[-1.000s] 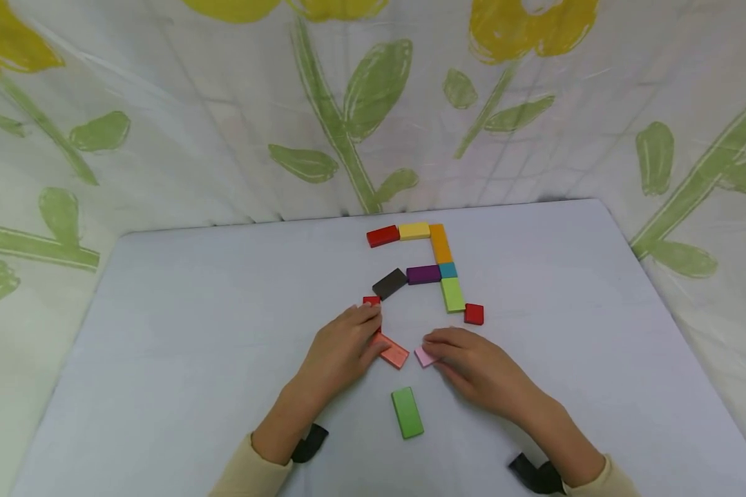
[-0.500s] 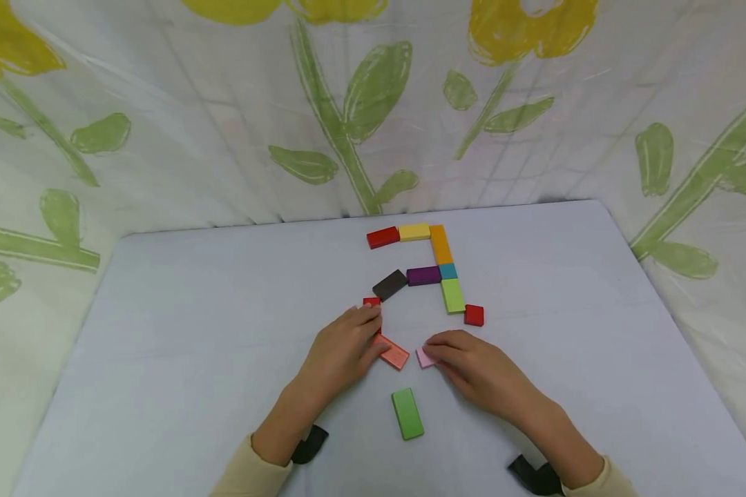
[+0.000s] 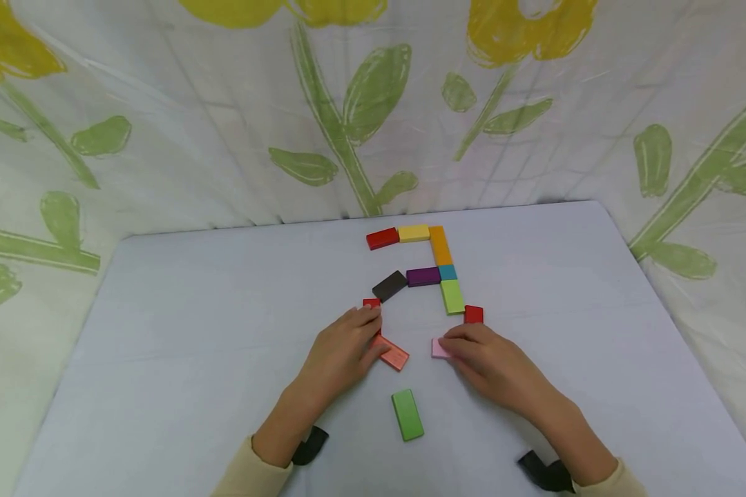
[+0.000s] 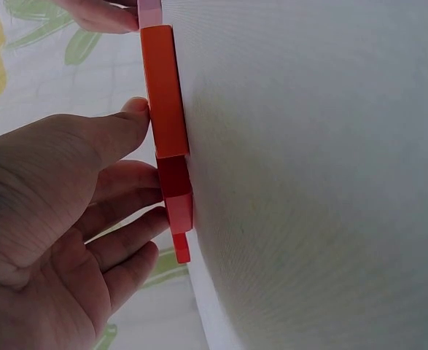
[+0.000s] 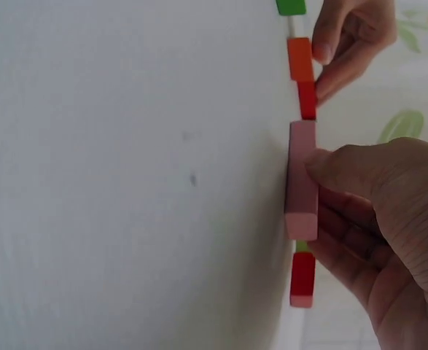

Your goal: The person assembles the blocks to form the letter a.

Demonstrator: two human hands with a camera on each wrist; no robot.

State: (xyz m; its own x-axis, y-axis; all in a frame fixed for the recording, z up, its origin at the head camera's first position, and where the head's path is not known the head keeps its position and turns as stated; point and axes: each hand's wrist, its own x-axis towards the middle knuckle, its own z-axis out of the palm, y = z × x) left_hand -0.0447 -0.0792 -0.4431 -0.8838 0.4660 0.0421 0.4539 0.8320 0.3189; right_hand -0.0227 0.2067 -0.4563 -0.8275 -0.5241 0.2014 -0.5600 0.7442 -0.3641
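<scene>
Between the thumb and fingers of my right hand (image 3: 496, 362) is a pink block (image 5: 302, 175), mostly covered by the hand in the head view. The thumb lies on its long side in the right wrist view. My left hand (image 3: 342, 348) rests at two joined blocks. Its thumb touches the coral-orange block (image 4: 165, 91), and its fingertips are at the red block (image 4: 176, 193) beside it. That red block is mostly hidden under the fingers in the head view. Nearer the person, a green block (image 3: 407, 415) lies alone on the table.
Beyond the hands, a bent line holds a black block (image 3: 389, 286), purple block (image 3: 423, 277), teal block (image 3: 447, 273), lime block (image 3: 452, 297), orange block (image 3: 441, 246), yellow block (image 3: 414, 233) and red block (image 3: 382, 239). A flowered cloth (image 3: 224, 124) hangs behind the table (image 3: 180, 331).
My right hand has moved the pink block a little to the right and away from the person, turning it straighter. It now partly covers the small red block there. The left hand stays put.
</scene>
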